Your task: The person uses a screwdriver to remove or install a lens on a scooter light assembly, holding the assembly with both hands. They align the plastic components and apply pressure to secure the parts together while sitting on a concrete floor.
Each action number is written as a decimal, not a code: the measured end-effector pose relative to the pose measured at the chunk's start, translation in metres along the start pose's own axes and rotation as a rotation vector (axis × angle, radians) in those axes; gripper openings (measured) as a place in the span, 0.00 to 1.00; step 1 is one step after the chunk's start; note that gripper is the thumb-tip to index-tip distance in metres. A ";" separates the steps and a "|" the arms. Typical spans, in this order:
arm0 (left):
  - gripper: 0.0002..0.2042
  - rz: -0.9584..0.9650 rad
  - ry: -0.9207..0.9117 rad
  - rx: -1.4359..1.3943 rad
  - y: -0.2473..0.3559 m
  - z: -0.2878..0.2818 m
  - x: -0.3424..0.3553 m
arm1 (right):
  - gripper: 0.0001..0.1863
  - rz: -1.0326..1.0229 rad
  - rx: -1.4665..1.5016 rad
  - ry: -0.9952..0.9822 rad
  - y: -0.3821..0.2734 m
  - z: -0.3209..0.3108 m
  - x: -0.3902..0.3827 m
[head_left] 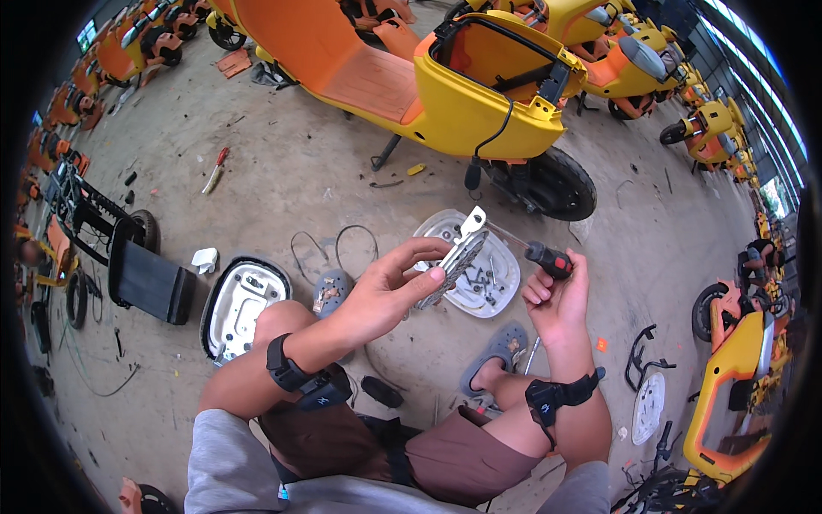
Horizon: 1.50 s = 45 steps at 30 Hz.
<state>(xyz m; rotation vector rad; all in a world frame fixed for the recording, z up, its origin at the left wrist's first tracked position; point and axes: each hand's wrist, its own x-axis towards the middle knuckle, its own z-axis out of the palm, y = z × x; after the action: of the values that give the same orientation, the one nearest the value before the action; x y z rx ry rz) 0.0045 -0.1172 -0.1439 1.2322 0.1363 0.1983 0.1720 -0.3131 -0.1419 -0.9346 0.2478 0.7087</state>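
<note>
My left hand [392,283] is closed round a flat grey ribbed part [462,264] with a white bracket [472,223] along its upper edge; the bracket's end has a hole. My right hand [561,300] grips a screwdriver [548,259] by its black and red handle. Its thin shaft points up and left, toward the bracket; whether the tip touches anything I cannot tell. Below both hands, a white plastic shell [505,300] lies on the floor holding several screws and small metal pieces. The held part hides some of it.
A yellow and orange scooter [479,94] stands just beyond, its front compartment uncovered and a cable hanging down. Left lie a white lined cover [248,295] and a black box-ended frame [150,278]. Another screwdriver [216,170] lies farther off. More scooters [736,394] stand around.
</note>
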 end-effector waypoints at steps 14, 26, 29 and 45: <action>0.18 -0.018 -0.036 -0.032 0.007 -0.003 -0.005 | 0.20 -0.076 -0.145 -0.060 -0.001 -0.001 -0.005; 0.19 0.043 0.086 0.161 0.010 -0.002 0.002 | 0.19 -0.139 -0.143 -0.088 -0.001 -0.001 -0.006; 0.18 0.097 0.157 0.171 0.001 0.000 0.004 | 0.19 -0.196 -0.171 -0.112 -0.001 -0.001 -0.009; 0.19 0.105 0.202 0.163 -0.004 0.000 0.005 | 0.20 -0.425 -0.299 -0.062 -0.005 -0.001 -0.017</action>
<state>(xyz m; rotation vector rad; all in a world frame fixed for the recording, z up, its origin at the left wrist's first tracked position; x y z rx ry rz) 0.0100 -0.1175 -0.1481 1.3811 0.2674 0.4106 0.1628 -0.3229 -0.1310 -1.2013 -0.1160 0.3839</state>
